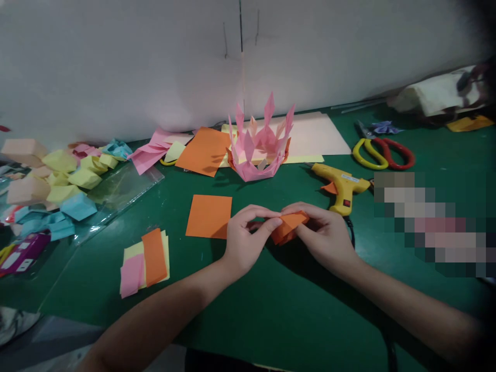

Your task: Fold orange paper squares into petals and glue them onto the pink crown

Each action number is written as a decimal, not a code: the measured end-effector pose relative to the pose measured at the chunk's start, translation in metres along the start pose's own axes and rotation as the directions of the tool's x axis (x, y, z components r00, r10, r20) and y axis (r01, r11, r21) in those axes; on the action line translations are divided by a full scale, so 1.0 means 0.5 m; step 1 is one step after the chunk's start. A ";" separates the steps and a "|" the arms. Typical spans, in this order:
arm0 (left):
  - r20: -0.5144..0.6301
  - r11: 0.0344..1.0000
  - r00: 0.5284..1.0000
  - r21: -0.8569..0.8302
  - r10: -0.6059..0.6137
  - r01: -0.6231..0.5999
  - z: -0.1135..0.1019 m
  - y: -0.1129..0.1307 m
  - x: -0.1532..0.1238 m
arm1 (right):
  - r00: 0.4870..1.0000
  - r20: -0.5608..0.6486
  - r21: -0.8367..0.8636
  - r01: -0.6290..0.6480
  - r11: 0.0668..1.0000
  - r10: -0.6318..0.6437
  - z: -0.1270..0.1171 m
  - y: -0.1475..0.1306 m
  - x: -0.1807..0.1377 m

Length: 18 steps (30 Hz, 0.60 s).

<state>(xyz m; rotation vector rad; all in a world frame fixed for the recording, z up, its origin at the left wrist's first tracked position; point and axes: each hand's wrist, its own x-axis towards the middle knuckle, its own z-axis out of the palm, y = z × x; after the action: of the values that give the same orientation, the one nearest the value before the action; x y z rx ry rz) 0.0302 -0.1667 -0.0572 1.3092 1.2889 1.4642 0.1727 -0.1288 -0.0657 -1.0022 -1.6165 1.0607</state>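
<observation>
Between my two hands is a folded orange paper piece (pixel 289 226), held a little above the green table. My left hand (pixel 248 237) pinches its left edge between thumb and fingers. On the other side, my right hand (pixel 323 232) grips the right end, with its fingertips partly hidden behind the paper. A flat orange paper square (pixel 209 216) lies just left of my left hand. Beyond my hands stands a pink folded-paper crown (pixel 258 168) with tall pointed tips and some orange at its sides. A yellow glue gun (pixel 341 186) rests behind my right hand.
Scissors (pixel 382 153) with yellow and red handles lie at the back right. Small paper strips (pixel 155 258) sit at the left, near folded paper shapes (pixel 73 178) on a clear plastic sheet. Paper sheets (pixel 318 134) lie against the wall. A blurred patch covers the right side.
</observation>
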 end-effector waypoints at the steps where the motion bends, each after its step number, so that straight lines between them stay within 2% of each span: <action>1: 0.002 1.000 1.000 0.002 0.002 -0.002 0.000 0.000 0.000 | 1.000 0.000 -0.004 0.011 1.000 -0.011 0.000 0.001 -0.001; 8: 0.005 1.000 1.000 0.008 -0.003 0.003 -0.001 0.006 0.000 | 0.998 0.009 -0.018 0.059 0.998 -0.059 -0.004 0.006 -0.005; 13: 0.027 0.996 0.996 -0.024 -0.080 0.081 0.001 0.000 0.002 | 0.999 0.016 -0.014 0.038 0.999 -0.038 -0.004 0.005 -0.004; 18: 0.048 0.972 0.977 -0.106 -0.207 0.211 0.006 -0.004 0.000 | 0.994 -0.034 -0.002 -0.101 0.995 0.101 -0.006 0.005 0.003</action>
<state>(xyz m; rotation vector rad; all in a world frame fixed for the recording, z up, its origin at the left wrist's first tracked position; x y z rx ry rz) 0.0328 -0.1657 -0.0595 1.0885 1.2627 1.3381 0.1753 -0.1259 -0.0671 -1.1088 -1.5544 1.1025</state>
